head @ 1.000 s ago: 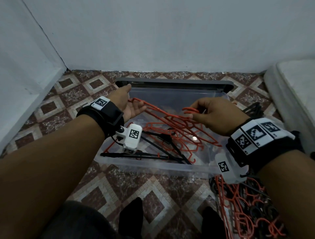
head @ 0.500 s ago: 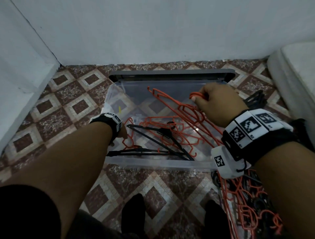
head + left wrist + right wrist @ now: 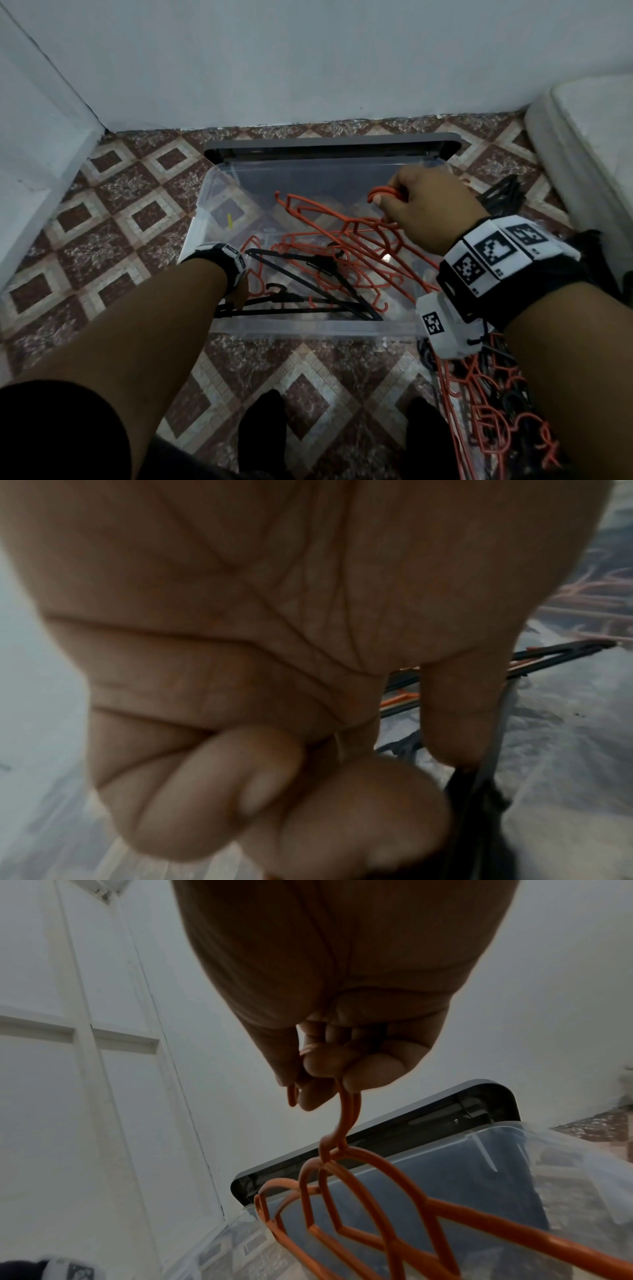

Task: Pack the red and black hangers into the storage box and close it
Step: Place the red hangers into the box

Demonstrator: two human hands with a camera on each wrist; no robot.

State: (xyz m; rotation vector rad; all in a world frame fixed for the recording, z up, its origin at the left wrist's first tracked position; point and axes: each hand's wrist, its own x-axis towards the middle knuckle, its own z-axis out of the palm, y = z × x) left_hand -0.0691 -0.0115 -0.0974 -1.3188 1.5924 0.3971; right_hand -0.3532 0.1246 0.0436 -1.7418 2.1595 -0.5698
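A clear storage box (image 3: 308, 330) stands open on the tiled floor, its grey lid (image 3: 329, 145) propped behind it. My right hand (image 3: 390, 202) grips the hooks of a bunch of red hangers (image 3: 342, 233) over the box's back right; their far ends slope down into it. In the right wrist view the fingers (image 3: 369, 1069) curl round those hooks (image 3: 346, 1112). Black hangers (image 3: 308, 274) and more red ones lie inside. My left hand (image 3: 239, 294) reaches down into the near left corner. There thumb and forefinger (image 3: 455, 718) pinch a black hanger (image 3: 479, 791).
A tangled pile of red and black hangers (image 3: 496, 428) lies on the floor by my right forearm. More black hangers (image 3: 503, 195) sit beyond the box's right end. A white padded block (image 3: 589, 137) stands at the right, white walls behind and left. My feet are in front of the box.
My left hand let go of the red hangers and dropped into the box's near left corner onto a black hanger. My right hand carried the red bunch toward the back right.
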